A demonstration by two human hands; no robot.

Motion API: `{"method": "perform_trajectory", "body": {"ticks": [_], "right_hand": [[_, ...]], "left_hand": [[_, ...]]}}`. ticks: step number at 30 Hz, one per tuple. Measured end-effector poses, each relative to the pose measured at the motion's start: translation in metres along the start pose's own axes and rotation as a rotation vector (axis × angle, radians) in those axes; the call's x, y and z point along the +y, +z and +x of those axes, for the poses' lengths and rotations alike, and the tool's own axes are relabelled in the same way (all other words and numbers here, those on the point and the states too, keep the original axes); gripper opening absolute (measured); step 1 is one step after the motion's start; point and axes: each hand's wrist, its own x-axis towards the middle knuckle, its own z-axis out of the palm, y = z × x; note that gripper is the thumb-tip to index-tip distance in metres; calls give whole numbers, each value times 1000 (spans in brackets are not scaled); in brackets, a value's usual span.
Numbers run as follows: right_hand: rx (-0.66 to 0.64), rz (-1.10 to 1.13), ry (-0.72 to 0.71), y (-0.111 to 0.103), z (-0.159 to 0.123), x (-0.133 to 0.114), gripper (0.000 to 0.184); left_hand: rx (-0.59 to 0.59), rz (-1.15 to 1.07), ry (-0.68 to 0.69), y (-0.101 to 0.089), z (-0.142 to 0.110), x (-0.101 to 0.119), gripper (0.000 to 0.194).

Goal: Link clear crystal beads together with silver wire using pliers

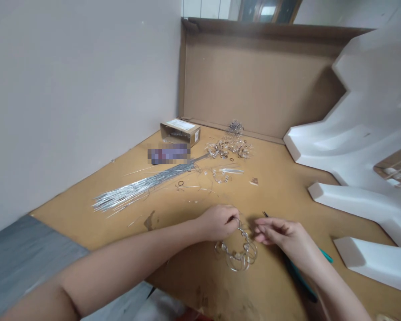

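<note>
My left hand [219, 223] is closed in a pinch on a wire ornament [238, 261], a bent chain of silvery loops with clear bead-like pieces. The ornament hangs down from the fingers, over the front part of the table. Just to its right is my right hand [270, 231], its thumb and fingertips pressed together. Whatever it may hold is too thin to make out. Beneath the right wrist lie pliers [300, 281] with teal handles. Their dark tip shows beyond the fingers, and the wrist covers their middle.
A long bundle of straight wires [143, 185] lies left of centre. Behind it are a small open carton [180, 131] and a blurred purple item [170, 154]. A heap of wire loops [229, 147] lies near the cardboard backing [260, 80]. White foam-like blocks [354, 196] line the right side.
</note>
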Motion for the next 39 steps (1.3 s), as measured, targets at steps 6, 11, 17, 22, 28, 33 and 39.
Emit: {"method": "perform_trajectory", "body": {"ticks": [6,11,17,22,28,33,39], "right_hand": [[4,-169,35,-10,3,8,28],[-10,-245,-109,-9,-5,-3,25],[-144,-333,-331,8,-10,-16,19],[-122,-477,-437,15,-6,-15,18],[-107,-589,-509,21,-5,-16,22],[-95,-480,-383,19,-4,-17,19],[-133,-207,-207,15,-1,-16,22]], "left_hand": [[-11,4,-22,0,0,0,14],[-22,25,-24,-1,0,1,14],[-2,30,1,1,0,-1,14],[3,27,-2,1,0,-1,14],[13,24,9,2,1,-1,12],[-29,-5,-1,-3,-2,3,12],[-60,34,76,-14,-7,11,17]]}}
